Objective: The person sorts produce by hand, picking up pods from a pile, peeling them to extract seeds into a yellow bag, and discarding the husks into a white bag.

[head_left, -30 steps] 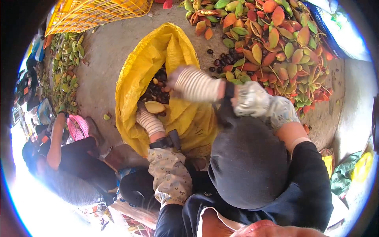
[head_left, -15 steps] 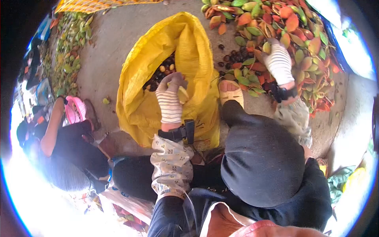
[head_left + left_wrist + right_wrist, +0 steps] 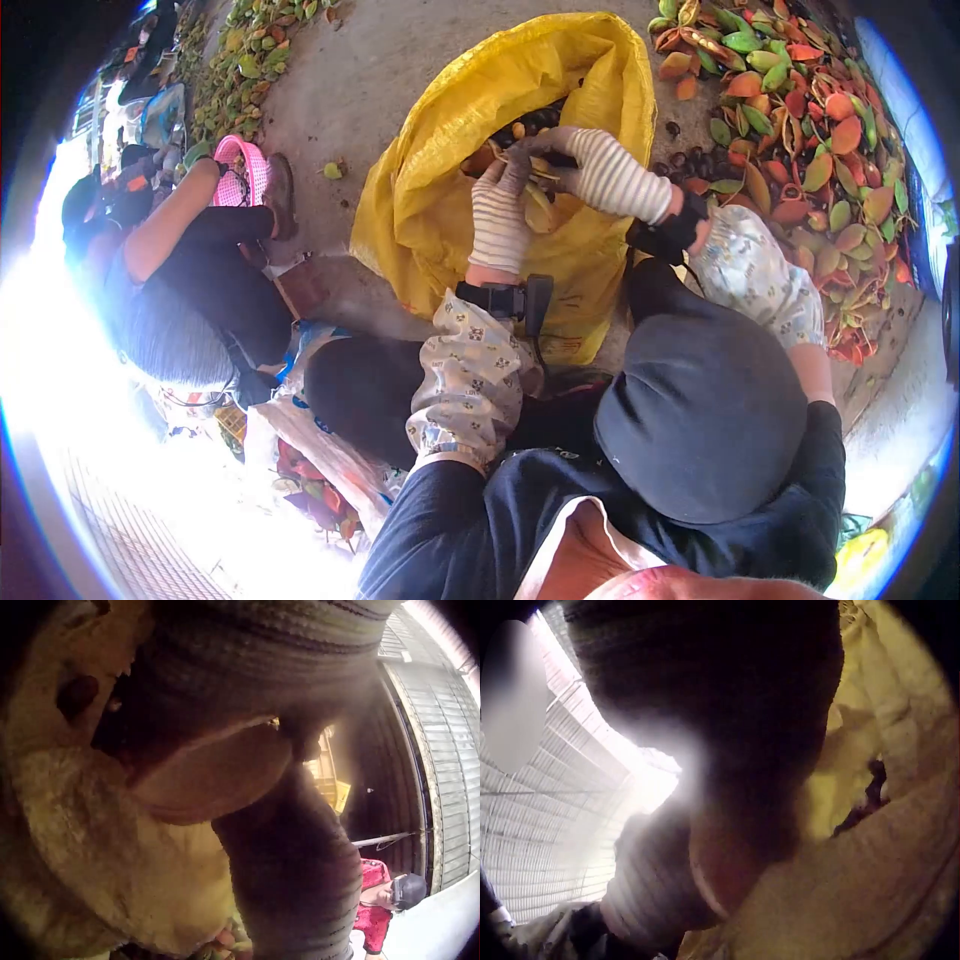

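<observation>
Both hands meet over the mouth of a yellow woven sack (image 3: 430, 200) in the head view. My left hand (image 3: 500, 210), in a striped glove, holds a pale seed pod piece (image 3: 541, 212) against its palm. The pod's smooth pale face (image 3: 217, 776) fills the middle of the left wrist view. From the right, my right hand (image 3: 605, 172) pinches a pod at the left fingertips; fingers partly hide it. Dark, glossy seeds (image 3: 540, 118) and a few paler ones lie inside the sack.
A heap of green and orange-red pods (image 3: 800, 150) spreads at the right, with loose dark seeds (image 3: 690, 165) at its edge. More pods (image 3: 245, 65) lie at upper left. Another person (image 3: 190, 260) sits at the left by a pink basket (image 3: 240, 170).
My right hand went from the sack to the pod heap, took a pod and came back to the left hand. My left hand rose from inside the sack with a pod piece.
</observation>
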{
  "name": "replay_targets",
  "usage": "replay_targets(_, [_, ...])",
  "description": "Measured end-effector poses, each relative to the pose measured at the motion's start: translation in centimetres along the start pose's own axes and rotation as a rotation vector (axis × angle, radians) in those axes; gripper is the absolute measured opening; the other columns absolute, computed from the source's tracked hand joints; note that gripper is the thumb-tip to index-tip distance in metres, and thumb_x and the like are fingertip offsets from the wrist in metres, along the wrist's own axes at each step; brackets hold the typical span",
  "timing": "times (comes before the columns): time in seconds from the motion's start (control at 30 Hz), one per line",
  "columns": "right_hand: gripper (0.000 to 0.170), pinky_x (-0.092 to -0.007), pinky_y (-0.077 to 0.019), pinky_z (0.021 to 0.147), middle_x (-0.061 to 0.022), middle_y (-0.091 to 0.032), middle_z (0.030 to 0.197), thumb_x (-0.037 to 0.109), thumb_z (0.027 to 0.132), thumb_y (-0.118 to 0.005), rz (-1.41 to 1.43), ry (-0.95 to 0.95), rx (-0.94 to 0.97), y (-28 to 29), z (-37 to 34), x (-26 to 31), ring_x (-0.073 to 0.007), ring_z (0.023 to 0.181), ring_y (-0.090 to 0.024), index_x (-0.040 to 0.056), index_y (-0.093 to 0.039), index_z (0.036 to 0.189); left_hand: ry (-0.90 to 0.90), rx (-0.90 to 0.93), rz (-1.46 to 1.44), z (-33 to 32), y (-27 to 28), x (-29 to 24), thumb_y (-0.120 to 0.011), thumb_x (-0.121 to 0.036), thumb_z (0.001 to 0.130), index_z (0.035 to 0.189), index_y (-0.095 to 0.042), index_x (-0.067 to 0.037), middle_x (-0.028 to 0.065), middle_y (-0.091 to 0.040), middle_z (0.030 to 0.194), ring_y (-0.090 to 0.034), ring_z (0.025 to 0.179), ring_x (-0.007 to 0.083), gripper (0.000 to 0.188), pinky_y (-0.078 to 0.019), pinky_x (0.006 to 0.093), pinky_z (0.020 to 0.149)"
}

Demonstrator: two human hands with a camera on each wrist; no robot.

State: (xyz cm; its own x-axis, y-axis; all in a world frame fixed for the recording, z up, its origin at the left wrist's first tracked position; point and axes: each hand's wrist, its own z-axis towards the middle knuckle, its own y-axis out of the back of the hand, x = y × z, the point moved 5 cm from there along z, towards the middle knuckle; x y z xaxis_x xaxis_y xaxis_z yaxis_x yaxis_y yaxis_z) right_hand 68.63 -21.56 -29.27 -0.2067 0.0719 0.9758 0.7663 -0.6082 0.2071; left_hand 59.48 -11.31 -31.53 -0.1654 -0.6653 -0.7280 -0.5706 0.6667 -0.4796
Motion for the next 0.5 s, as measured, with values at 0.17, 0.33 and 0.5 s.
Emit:
replay_targets(0.17, [0.026, -0.032, -0.0508, 0.083, -0.0161, -0.068, 0.102, 0.003, 0.086, -0.059, 0.144, -0.151, -0.045, -1.7, 0.3, -3.1, -0.0247, 0.093, -0.065, 0.001, -0.064, 0.112, 0.027, 0.017, 0.069, 0.2, 1.7, 0.6, -0.06, -0.019, 0.092, 0.117, -0.054, 0.002, 0.0094, -0.064, 0.103, -0.063, 0.088, 0.0185, 0.033, -0.0531, 0.0299, 0.078])
replay_targets(0.33, [0.025, -0.0324, -0.05, 0.084, -0.0177, -0.066, 0.105, 0.005, 0.086, -0.059, 0.348, -0.396, -0.213, -3.3, 1.5, -9.4, -0.0231, 0.095, -0.063, -0.0015, -0.063, 0.11, -0.016, 0.06, 0.135, 0.3, 1.8, 1.9, -0.06, -0.012, 0.089, 0.123, -0.052, 0.001, 0.0114, -0.062, 0.112, -0.062, 0.098, 0.022, 0.037, -0.0513, 0.034, 0.088])
replay_targets(0.5, [0.029, -0.0345, -0.0496, 0.084, -0.0185, -0.063, 0.104, 0.008, 0.084, -0.063, 0.041, -0.195, -0.214, -2.0, 1.0, -6.9, -0.0307, 0.095, -0.062, -0.0011, -0.06, 0.111, 0.031, -0.051, -0.057, 0.5, 2.9, 1.8, -0.059, -0.013, 0.089, 0.119, -0.056, 0.001, 0.0105, -0.062, 0.109, -0.062, 0.096, 0.0209, 0.033, -0.0505, 0.0339, 0.087])
